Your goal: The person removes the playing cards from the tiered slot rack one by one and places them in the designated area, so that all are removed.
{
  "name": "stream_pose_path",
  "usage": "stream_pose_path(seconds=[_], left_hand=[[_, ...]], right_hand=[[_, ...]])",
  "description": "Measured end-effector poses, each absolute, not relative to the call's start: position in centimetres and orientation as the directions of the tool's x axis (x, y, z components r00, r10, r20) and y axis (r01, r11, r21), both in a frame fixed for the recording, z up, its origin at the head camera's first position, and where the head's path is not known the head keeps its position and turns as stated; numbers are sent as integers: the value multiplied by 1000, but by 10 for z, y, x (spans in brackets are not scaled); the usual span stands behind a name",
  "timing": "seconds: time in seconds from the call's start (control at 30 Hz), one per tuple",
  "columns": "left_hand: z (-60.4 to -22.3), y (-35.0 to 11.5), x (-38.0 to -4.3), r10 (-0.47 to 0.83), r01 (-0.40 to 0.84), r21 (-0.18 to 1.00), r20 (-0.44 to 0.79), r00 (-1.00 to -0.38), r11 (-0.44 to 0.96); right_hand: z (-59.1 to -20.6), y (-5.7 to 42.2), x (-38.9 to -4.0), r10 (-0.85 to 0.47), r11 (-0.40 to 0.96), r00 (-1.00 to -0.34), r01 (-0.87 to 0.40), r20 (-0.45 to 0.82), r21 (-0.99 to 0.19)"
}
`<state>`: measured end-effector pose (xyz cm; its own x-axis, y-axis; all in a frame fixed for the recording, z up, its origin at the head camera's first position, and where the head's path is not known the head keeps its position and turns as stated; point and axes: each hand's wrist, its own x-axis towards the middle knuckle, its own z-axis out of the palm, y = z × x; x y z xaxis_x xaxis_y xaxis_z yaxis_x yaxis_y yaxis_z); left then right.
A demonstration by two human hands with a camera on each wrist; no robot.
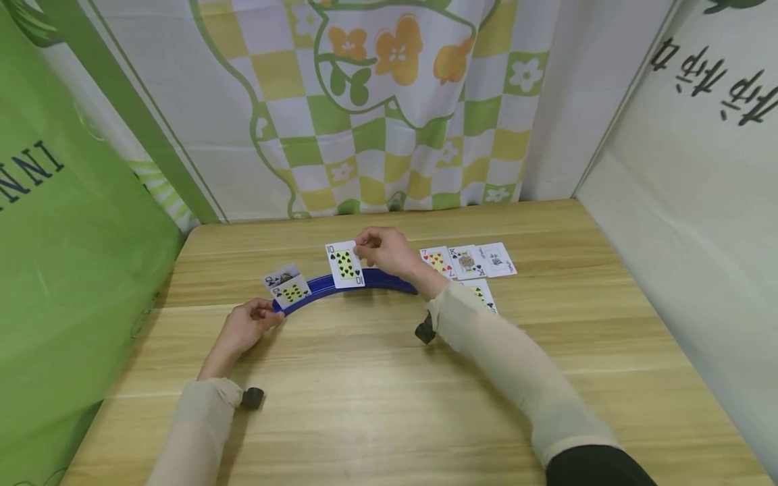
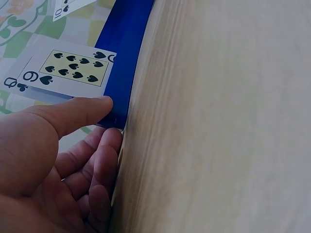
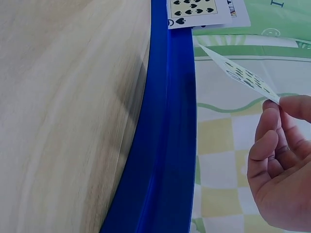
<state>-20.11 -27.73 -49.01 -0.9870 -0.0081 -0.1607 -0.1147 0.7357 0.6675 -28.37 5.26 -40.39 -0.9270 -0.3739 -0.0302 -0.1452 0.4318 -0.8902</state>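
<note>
A curved blue card holder point(image 1: 389, 278) rests on the table. My left hand point(image 1: 248, 327) grips its left end, thumb point(image 2: 92, 109) on the face and the other fingers curled behind. In the slot near that end stand a nine of spades point(image 2: 73, 68) and, behind it, a queen point(image 1: 279, 275). Between thumb and fingertips my right hand point(image 1: 389, 253) pinches a ten of spades point(image 1: 345, 264) by its edge, over the middle of the holder. Seen from the right wrist, this card point(image 3: 243, 75) is tilted and apart from the blue slot.
Right of the holder lie a seven of hearts point(image 1: 436, 260), a king point(image 1: 467, 262) and a joker point(image 1: 495, 259) in an overlapping row. Another black-suited card point(image 1: 483, 291) lies nearer, partly hidden by the right sleeve. Patterned curtains stand behind the wooden table point(image 1: 365, 405).
</note>
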Motion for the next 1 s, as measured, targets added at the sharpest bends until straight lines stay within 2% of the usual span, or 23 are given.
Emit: stream_pose_path(seconds=[0.2, 1.0], left_hand=[[-489, -276, -201, -10, -122, 671, -168, -986, 731], [-490, -278, -201, -9, -128, 676, -177, -984, 726]], right_hand=[[-406, 62, -284, -362, 413, -932, -149, -12, -898], [-400, 103, -277, -303, 461, -949, -69, -84, -885]])
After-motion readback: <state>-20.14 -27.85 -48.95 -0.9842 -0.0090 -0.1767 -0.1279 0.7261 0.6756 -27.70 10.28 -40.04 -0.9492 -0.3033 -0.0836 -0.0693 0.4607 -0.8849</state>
